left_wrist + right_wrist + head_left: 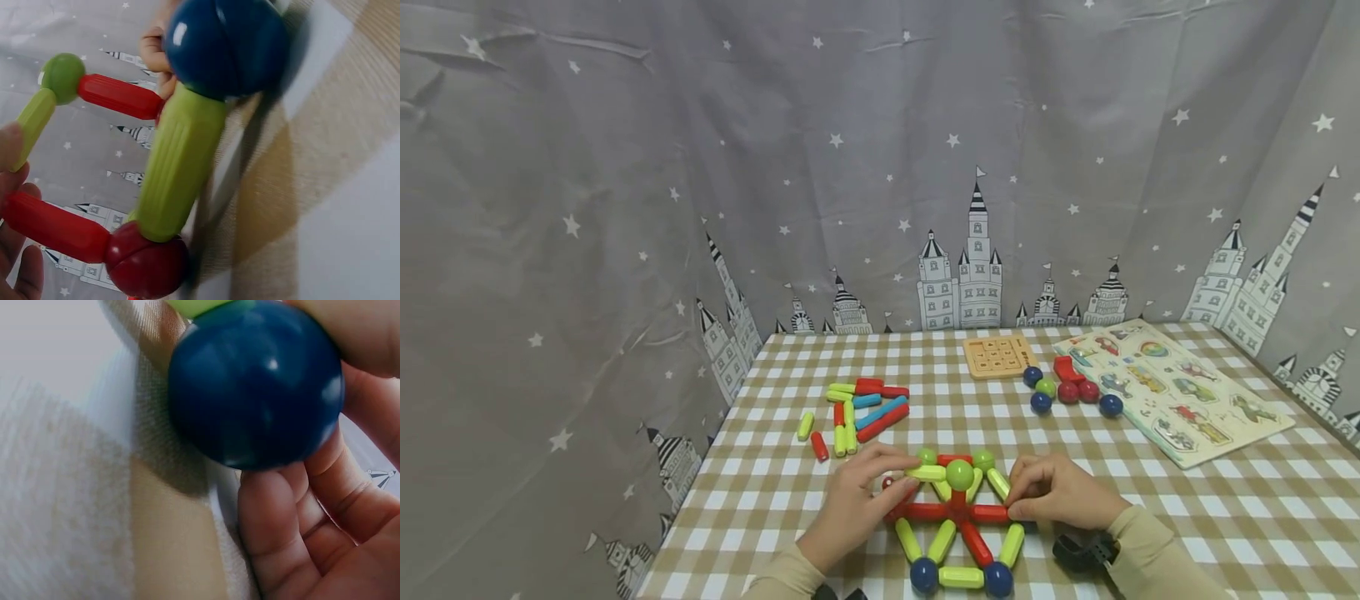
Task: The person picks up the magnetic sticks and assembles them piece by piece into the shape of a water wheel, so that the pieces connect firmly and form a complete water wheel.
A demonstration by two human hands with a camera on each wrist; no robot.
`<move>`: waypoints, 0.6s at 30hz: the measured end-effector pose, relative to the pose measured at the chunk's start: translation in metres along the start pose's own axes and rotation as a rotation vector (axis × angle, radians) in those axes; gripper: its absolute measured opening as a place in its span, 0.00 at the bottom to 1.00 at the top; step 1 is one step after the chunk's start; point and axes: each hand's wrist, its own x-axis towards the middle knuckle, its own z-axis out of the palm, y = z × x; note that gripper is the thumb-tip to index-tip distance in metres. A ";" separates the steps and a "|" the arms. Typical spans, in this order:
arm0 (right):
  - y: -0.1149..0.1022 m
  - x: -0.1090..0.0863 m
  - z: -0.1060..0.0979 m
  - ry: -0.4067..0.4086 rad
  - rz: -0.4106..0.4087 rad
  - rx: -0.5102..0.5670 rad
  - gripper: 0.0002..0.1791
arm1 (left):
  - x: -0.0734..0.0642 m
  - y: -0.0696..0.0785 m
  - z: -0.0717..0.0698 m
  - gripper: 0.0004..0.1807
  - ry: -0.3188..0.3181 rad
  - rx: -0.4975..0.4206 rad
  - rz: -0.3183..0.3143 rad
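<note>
A magnetic stick-and-ball structure lies on the table, with yellow-green rods point(961, 577), red rods point(976, 543) and blue balls point(924, 575) in its frame. From its middle a red rod point(119, 97) rises to a green ball point(959, 475). My left hand point(857, 493) pinches a yellow-green rod point(927, 473) that reaches sideways from this top ball; the red ball point(147, 259) of the frame is close below. At the right corner, my right hand point(1060, 492) grips a blue ball point(256, 387) between thumb and fingers. That ball is mostly hidden in the head view.
Loose rods point(883, 422) in several colours lie at the back left. Loose balls point(1067, 392) and a red curved block point(1067, 369) sit at the back right, near a wooden number puzzle point(1000, 357) and a picture puzzle board point(1180, 392). A curtain point(850, 208) hangs behind the checked tablecloth point(737, 500).
</note>
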 end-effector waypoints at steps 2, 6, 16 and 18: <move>0.002 0.000 0.000 -0.001 0.005 -0.001 0.05 | 0.000 -0.001 0.001 0.13 0.001 0.002 -0.002; 0.003 0.000 0.000 -0.002 -0.003 0.007 0.06 | -0.001 -0.003 0.001 0.15 0.008 -0.016 0.009; 0.000 0.000 0.001 0.007 -0.022 -0.010 0.05 | -0.006 -0.036 -0.029 0.18 -0.166 -0.291 -0.402; 0.001 0.001 0.001 0.009 -0.014 -0.023 0.05 | -0.006 -0.047 -0.029 0.14 -0.134 -0.329 -0.474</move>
